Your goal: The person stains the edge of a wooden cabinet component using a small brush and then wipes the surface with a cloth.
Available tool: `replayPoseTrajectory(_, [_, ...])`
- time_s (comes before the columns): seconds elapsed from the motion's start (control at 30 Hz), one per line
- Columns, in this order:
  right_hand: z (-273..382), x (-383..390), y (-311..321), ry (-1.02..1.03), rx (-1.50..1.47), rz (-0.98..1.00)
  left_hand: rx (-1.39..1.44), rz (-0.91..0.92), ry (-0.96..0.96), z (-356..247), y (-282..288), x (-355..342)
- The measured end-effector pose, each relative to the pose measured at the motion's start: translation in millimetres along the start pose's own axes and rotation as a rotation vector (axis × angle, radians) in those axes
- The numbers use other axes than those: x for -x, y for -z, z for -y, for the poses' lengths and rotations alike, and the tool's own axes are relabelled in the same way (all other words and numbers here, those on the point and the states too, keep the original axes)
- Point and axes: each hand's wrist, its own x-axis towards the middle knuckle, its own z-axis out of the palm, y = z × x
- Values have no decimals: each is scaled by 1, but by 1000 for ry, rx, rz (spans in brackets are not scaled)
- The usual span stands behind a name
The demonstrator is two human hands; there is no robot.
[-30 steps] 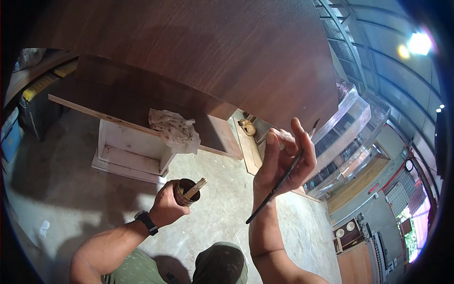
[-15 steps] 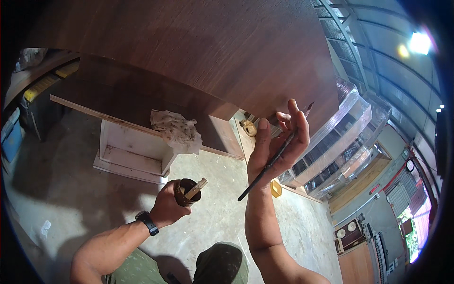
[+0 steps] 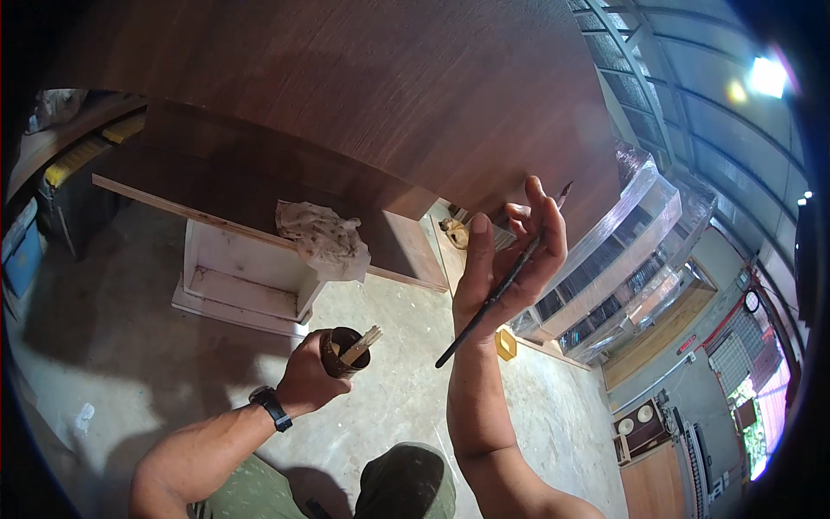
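Observation:
My left hand (image 3: 309,376) is wrapped round a small dark cup (image 3: 332,356), with a flat wooden stick (image 3: 360,345) standing out over its rim. My right hand (image 3: 497,281) is raised, palm up, close to the big brown wood panel (image 3: 372,95). A thin, dark-handled paintbrush (image 3: 481,318) lies across that palm and passes between the fingers, its bristle tip (image 3: 566,190) upward beyond them. The thumb and some fingers are stretched away from the brush. Below the panel, a stained crumpled rag (image 3: 324,242) hangs over the edge of a brown board (image 3: 199,164).
Under the board stands a white open box (image 3: 238,290). Plastic-wrapped furniture (image 3: 605,268) stands to the right, with a yellow object (image 3: 505,345) on the floor near it. Dark bins with yellow lids (image 3: 69,164) are at the far left. My knees (image 3: 406,484) show at the lower edge.
Hardly anything differs. Both hands keep their grips and poses, with only a very slight shift of the view.

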Motion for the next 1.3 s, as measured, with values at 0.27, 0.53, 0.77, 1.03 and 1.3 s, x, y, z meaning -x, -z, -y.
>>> replayPoseTrajectory(0.27, [0,-1,1,7,-4,-2,-9,7,4,-2,0,0])
replayPoseTrajectory(0.53, [-1,1,1,0,-20,-17,-13,10,23,0,1,0])
replayPoseTrajectory(0.77, [-5,2,5,32,-111,-57,-22,7,-34,3,0,0])
replayPoseTrajectory(1.03, [3,9,17,110,-135,-96,90,20,7,4,2,-2])
replayPoseTrajectory(1.3, [5,5,4,52,-119,-93,-70,-26,-107,16,0,-1])
